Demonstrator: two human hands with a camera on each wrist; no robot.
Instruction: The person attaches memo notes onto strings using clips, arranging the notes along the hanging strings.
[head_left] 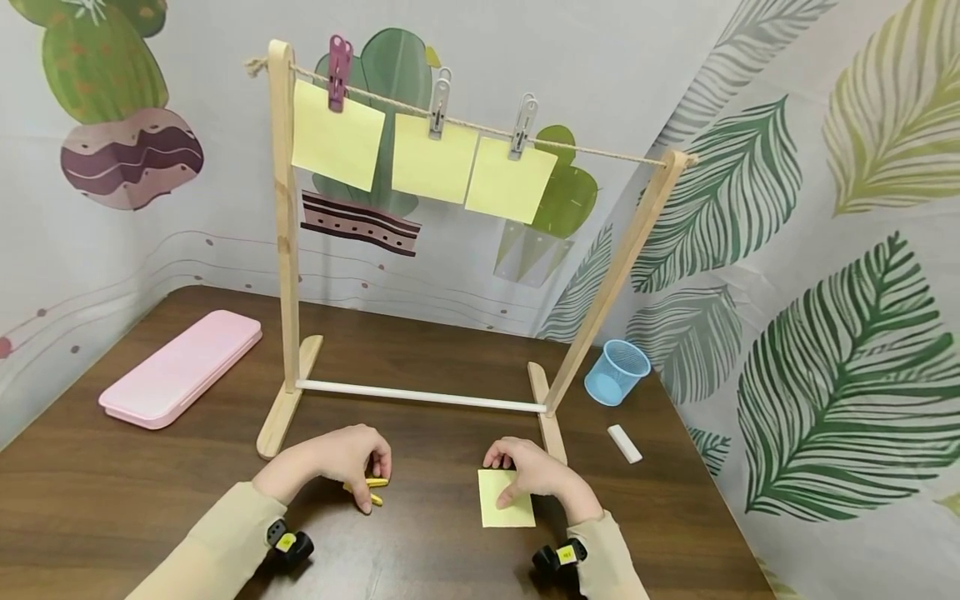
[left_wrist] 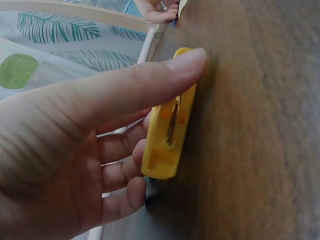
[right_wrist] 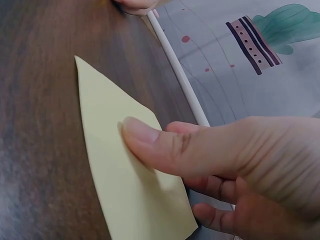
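My left hand (head_left: 347, 452) pinches a yellow clothespin (left_wrist: 165, 150) low over the table, the thumb across its near side and the fingers behind. In the left wrist view its metal spring shows. To the right, my right hand (head_left: 534, 472) grips a square yellow sheet of paper (head_left: 491, 510), thumb on its face and fingertips at its far edge. Seen from the right wrist, the sheet (right_wrist: 110, 150) is slightly bent, its far corner pointing away. Three similar sheets hang on a string (head_left: 600, 152), under one purple clothespin (head_left: 339, 73) and two pale ones, such as the middle clothespin (head_left: 438, 108).
A wooden frame (head_left: 285, 225) carries the string, with a white rod (head_left: 420, 394) low between its feet. On the left lies a pink pencil case (head_left: 180, 367). A blue mesh cup (head_left: 611, 375) and a white eraser (head_left: 625, 443) are at the right of the brown table (head_left: 427, 567).
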